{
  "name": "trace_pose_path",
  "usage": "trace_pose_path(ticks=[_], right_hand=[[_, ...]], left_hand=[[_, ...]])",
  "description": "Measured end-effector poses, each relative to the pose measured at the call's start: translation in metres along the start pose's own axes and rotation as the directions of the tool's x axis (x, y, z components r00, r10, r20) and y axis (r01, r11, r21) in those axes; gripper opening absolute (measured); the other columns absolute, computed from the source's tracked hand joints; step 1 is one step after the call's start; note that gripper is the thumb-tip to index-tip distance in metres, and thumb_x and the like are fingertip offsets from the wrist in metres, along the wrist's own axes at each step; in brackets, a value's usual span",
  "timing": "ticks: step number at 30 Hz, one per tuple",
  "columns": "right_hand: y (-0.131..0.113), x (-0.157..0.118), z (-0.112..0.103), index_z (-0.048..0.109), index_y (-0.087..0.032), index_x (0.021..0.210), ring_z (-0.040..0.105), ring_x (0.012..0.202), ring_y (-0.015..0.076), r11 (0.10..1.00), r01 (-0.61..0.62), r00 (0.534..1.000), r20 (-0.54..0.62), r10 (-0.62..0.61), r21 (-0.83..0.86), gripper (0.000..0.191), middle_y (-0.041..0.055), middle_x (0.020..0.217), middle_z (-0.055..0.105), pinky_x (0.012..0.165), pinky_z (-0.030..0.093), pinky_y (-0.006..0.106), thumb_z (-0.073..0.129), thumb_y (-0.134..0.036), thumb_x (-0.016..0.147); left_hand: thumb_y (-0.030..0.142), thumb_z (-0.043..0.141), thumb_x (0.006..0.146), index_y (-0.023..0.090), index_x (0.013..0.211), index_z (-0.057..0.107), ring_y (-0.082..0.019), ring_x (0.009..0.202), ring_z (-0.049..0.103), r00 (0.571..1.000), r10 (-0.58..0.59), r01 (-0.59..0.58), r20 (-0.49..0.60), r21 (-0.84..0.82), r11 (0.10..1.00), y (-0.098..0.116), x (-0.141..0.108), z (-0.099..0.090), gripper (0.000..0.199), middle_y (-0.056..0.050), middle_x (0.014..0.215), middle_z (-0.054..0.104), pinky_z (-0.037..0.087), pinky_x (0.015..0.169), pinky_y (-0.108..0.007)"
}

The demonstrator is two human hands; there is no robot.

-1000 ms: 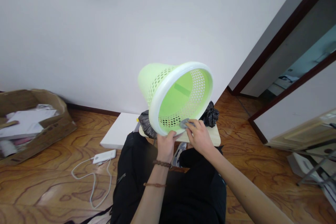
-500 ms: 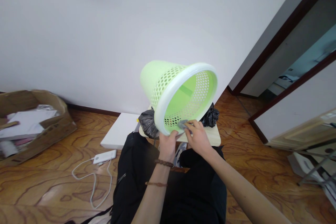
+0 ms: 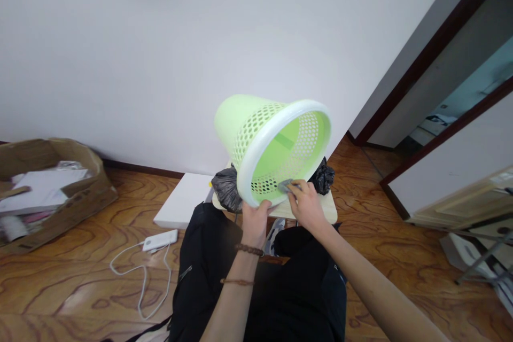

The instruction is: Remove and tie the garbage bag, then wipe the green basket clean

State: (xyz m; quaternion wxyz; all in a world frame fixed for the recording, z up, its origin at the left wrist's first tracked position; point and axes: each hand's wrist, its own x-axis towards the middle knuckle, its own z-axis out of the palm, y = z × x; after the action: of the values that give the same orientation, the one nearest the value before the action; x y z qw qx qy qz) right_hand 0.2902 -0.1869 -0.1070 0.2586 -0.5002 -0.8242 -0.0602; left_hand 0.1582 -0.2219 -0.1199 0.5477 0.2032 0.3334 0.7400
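The basket (image 3: 244, 123) is held tilted over the desk (image 3: 328, 208), its near rim (image 3: 244, 187) clasped in the curled left hand (image 3: 254, 220); a grey cloth (image 3: 285, 185) is pinched in the right hand (image 3: 308, 207) at the inner wall (image 3: 269, 196). Light, springy, slick plastic is to be expected, best gripped by the thick rim.

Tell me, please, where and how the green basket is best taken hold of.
Probably by the white rim, from the person's side: the green basket is tilted, its mouth facing the person and rightward, so fingers could hook over the thick edge. The left hand holds the rim's lower part and the right hand is near it, so the upper rim seems freer.
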Motion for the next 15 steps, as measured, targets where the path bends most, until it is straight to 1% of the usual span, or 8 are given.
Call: trace_pose_path(ticks=[3,5,6,8,10,12,13,15], right_hand=[[-0.025,-0.006,0.003,0.058,-0.022,0.112,0.047,0.097,0.0206,0.983,0.055,0.998,0.032,-0.061,0.174,0.029,0.0074,0.108,0.054,0.086,0.041,0.036,0.041,-0.022,0.089],[-0.031,-0.004,-0.001,0.058,-0.023,0.112,0.047,0.098,0.0202,0.976,0.08,0.995,0.045,-0.091,0.201,0.029,0.0066,0.109,0.055,0.087,0.041,0.035,0.04,-0.023,0.089],[-0.029,-0.002,-0.003,0.058,-0.023,0.111,0.047,0.098,0.0206,0.98,0.087,0.994,0.049,-0.097,0.179,0.028,0.0064,0.109,0.055,0.086,0.04,0.036,0.04,-0.023,0.089],[-0.016,0.004,-0.009,0.059,-0.023,0.111,0.046,0.099,0.0226,0.993,0.081,0.995,0.044,-0.085,0.081,0.029,0.0068,0.11,0.056,0.084,0.039,0.037,0.042,-0.022,0.088],[0.002,0.01,-0.013,0.059,-0.023,0.111,0.045,0.1,0.0248,0.998,0.045,0.999,0.019,-0.044,-0.042,0.029,0.0078,0.113,0.055,0.083,0.037,0.04,0.043,-0.019,0.087],[0.015,0.013,-0.013,0.06,-0.022,0.11,0.044,0.1,0.0261,0.992,-0.002,1.0,-0.005,0.001,-0.125,0.029,0.0085,0.115,0.055,0.083,0.036,0.041,0.043,-0.018,0.087],[0.017,0.012,-0.012,0.06,-0.022,0.11,0.044,0.1,0.0261,0.99,-0.017,1.0,-0.007,0.017,-0.14,0.029,0.0085,0.114,0.054,0.083,0.036,0.041,0.043,-0.017,0.086],[0.01,0.007,-0.008,0.06,-0.022,0.109,0.044,0.098,0.0248,0.995,-0.011,1.0,0.012,0.012,-0.102,0.028,0.0083,0.112,0.055,0.083,0.037,0.04,0.043,-0.018,0.087]], left_hand=[[0.008,0.062,0.061,0.016,0.11,0.053,-0.026,0.099,0.06,1.0,-0.015,0.015,0.01,-0.009,1.0,-0.001,0.001,-0.002,0.051,-0.009,0.107,0.064,0.051,0.083,-0.042],[0.008,0.062,0.061,0.015,0.111,0.054,-0.026,0.099,0.06,1.0,-0.026,0.027,0.009,-0.025,0.999,0.001,0.001,-0.002,0.051,-0.01,0.108,0.063,0.05,0.084,-0.042],[0.008,0.062,0.061,0.016,0.112,0.053,-0.026,0.1,0.059,1.0,-0.027,0.027,0.008,-0.035,0.999,0.003,0.0,-0.001,0.052,-0.01,0.109,0.063,0.05,0.084,-0.043],[0.008,0.06,0.062,0.019,0.115,0.052,-0.026,0.104,0.057,1.0,-0.007,0.007,-0.007,-0.049,0.999,0.007,-0.003,0.003,0.055,-0.009,0.114,0.06,0.05,0.085,-0.043],[0.007,0.059,0.063,0.021,0.116,0.051,-0.026,0.107,0.056,0.999,0.022,-0.023,-0.028,-0.038,0.999,0.012,-0.006,0.007,0.056,-0.008,0.118,0.058,0.05,0.086,-0.044],[0.007,0.058,0.063,0.021,0.115,0.052,-0.026,0.107,0.056,0.999,0.032,-0.033,-0.039,-0.011,0.999,0.013,-0.009,0.01,0.054,-0.008,0.118,0.059,0.049,0.085,-0.046],[0.007,0.059,0.063,0.021,0.114,0.052,-0.027,0.106,0.056,0.999,0.031,-0.031,-0.04,0.001,1.0,0.013,-0.009,0.01,0.053,-0.008,0.117,0.059,0.05,0.085,-0.046],[0.008,0.059,0.063,0.021,0.114,0.052,-0.027,0.104,0.057,0.999,0.019,-0.019,-0.026,0.007,1.0,0.01,-0.008,0.007,0.054,-0.008,0.115,0.06,0.05,0.085,-0.046]])
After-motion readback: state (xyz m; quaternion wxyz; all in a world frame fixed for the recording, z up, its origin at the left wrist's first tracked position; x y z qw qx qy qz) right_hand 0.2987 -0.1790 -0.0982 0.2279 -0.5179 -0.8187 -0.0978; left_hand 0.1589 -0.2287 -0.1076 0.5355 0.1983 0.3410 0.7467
